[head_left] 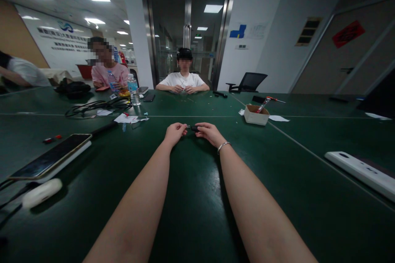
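Observation:
Both my arms reach forward over the dark green table (197, 197). My left hand (175, 133) is closed in a pinch, and a small shiny metal-looking piece (188, 126) pokes out from its fingertips. Facing it, my right hand (210, 133) grips a small black piece (195, 128) between thumb and fingers. The two pieces are almost end to end; whether they touch is too small to tell. My fingers hide most of the metal-looking piece. A metal bracelet (223, 146) circles my right wrist.
Left of my arms are a phone (52, 154) on a white block, a white oval device (42, 193) and black cables (92, 109). Ahead right stands a small open box (256, 116). Paper scraps (126, 118) and a water bottle (133, 90) lie beyond. People sit across the table.

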Motion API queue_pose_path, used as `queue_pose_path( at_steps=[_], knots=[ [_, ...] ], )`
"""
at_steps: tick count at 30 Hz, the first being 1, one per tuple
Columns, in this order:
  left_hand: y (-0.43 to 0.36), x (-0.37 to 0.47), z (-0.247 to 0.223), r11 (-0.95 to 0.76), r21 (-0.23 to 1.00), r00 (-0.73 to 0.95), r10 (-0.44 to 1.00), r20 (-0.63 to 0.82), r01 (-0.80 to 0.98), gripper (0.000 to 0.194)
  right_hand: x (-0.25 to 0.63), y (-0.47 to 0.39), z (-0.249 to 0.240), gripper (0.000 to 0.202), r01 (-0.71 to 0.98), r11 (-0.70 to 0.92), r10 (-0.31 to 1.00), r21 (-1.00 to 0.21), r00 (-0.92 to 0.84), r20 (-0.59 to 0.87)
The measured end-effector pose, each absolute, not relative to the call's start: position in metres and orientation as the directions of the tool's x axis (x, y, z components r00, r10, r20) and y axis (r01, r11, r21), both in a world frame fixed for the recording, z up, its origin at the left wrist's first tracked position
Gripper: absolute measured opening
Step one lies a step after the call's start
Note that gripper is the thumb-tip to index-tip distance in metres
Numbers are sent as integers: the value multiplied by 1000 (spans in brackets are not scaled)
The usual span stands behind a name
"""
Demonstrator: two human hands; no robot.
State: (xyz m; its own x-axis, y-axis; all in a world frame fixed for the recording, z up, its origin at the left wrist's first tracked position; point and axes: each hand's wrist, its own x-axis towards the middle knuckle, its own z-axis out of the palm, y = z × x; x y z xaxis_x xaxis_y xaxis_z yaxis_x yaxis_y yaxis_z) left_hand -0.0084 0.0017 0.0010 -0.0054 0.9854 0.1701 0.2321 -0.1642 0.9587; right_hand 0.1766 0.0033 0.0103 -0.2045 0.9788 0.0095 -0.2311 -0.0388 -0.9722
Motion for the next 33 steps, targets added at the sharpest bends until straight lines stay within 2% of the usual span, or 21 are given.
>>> queue_pose_path(
  at_steps=[3,12,33],
  knots=[
    [3,-8,0,-158,964,-43,984,171,214,31,177,4,9,16,-253,-31,978,-967,-206,22],
    [6,-5,-7,-173,915,-6,982,188,364,30,177,3,9,19,-233,-32,971,-972,-236,25],
    [1,-4,1,-142,857,-13,985,171,496,41,179,6,3,21,-207,29,958,-978,-274,86]
  ],
)
